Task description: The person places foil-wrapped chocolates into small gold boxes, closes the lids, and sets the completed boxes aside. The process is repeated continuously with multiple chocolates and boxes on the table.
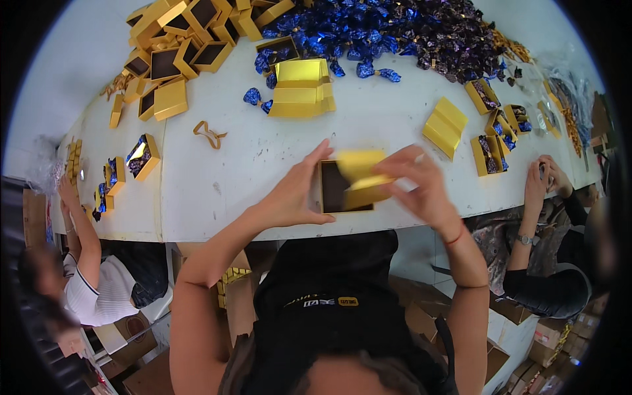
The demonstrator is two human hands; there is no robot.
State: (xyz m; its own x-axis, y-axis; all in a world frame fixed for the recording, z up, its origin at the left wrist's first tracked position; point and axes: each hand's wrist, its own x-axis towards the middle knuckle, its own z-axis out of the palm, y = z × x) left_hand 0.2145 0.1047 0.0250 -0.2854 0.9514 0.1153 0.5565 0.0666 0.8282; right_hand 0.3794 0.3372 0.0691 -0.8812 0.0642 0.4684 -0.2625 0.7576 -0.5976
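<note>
In front of me on the table lies a small open gold box point(334, 184) with a dark inside. My left hand point(299, 191) grips its left side, with the thumb at the near edge and the fingers toward the far edge. A shiny gold folded card point(359, 174) is pinched in my right hand point(421, 184), which is slightly blurred. The card is tilted over the right part of the box and hides it. Beyond the box sits a stack of similar gold folded cards point(303, 99). Another gold card point(446, 128) lies to the right.
Gold boxes point(171, 62) are heaped at the far left, beside piles of blue-wrapped sweets point(342, 29) and dark-wrapped sweets point(457, 43). Filled boxes point(487, 155) stand at right, others point(139, 158) at left. A gold ribbon loop point(209, 134) lies left. Co-workers sit at both sides.
</note>
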